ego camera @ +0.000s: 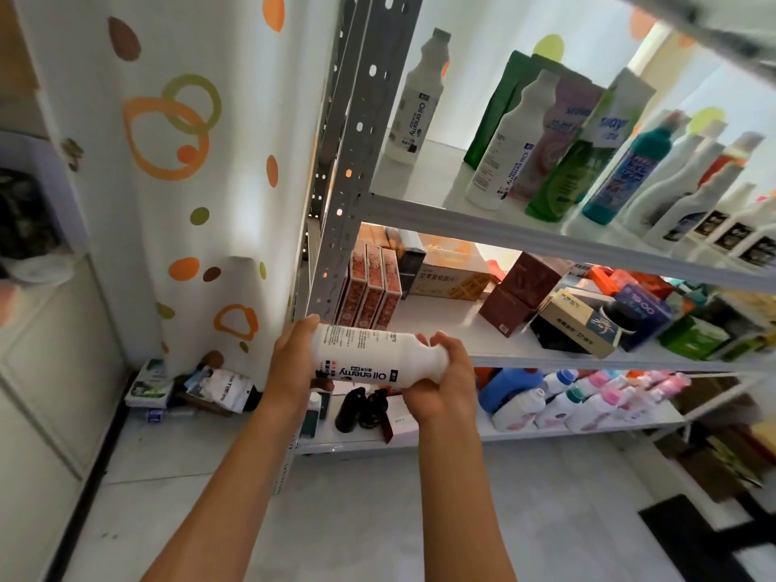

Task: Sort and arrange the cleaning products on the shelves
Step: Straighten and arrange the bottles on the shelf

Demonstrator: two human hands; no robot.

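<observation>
A white "Oil enemy" bottle (pixel 369 357) lies sideways in both my hands in front of the shelf unit. My left hand (pixel 294 363) grips its base end. Around its neck end curls my right hand (pixel 445 384). Two more white "Oil enemy" bottles stand on the upper shelf (pixel 441 212): one (pixel 413 102) at the back left, another (pixel 506 149) further right. Beside them stand green and pink refill pouches (pixel 558 161), a teal bottle (pixel 621 174) and several white bottles (pixel 705 203).
The middle shelf (pixel 441 325) carries red boxes (pixel 369 287) and several other cartons. Bottles with pink and blue caps (pixel 588 401) and dark bottles (pixel 361 407) fill the bottom shelf. A grey perforated upright (pixel 352 153) stands at the left. Packets (pixel 197 388) lie on the floor by the dotted curtain.
</observation>
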